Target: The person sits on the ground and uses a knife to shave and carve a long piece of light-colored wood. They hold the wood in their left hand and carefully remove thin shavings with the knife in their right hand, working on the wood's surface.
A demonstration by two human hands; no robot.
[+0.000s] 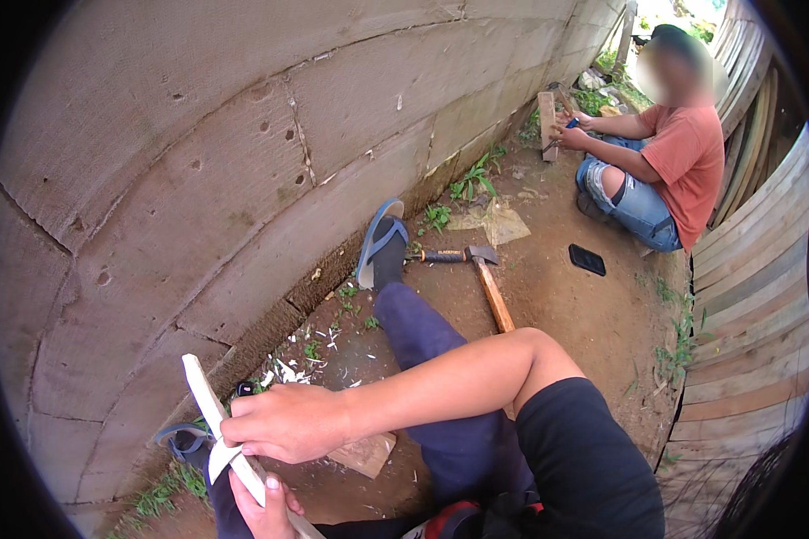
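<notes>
A pale, whittled wooden stick (204, 393) slants across the lower left in front of me. My left hand (262, 509) is wrapped round its lower part, near the bottom edge of the view. Over its middle, my right hand (288, 422) is closed on what looks like a knife. A dark handle end (244, 388) shows at the far side of that fist. The pale blade (220, 460) lies across the stick at the thumb side; most of the handle is hidden by my fingers. White shavings (288, 373) are scattered on the ground just beyond my right hand.
A flat wooden piece (366, 454) lies below my right forearm. Past my knee are a metal-headed tool with a black-and-orange handle (445, 256), a wooden handle (493, 296) and a phone (587, 260). A block wall (198, 180) rises left; a person (683, 153) sits far right, holding wood.
</notes>
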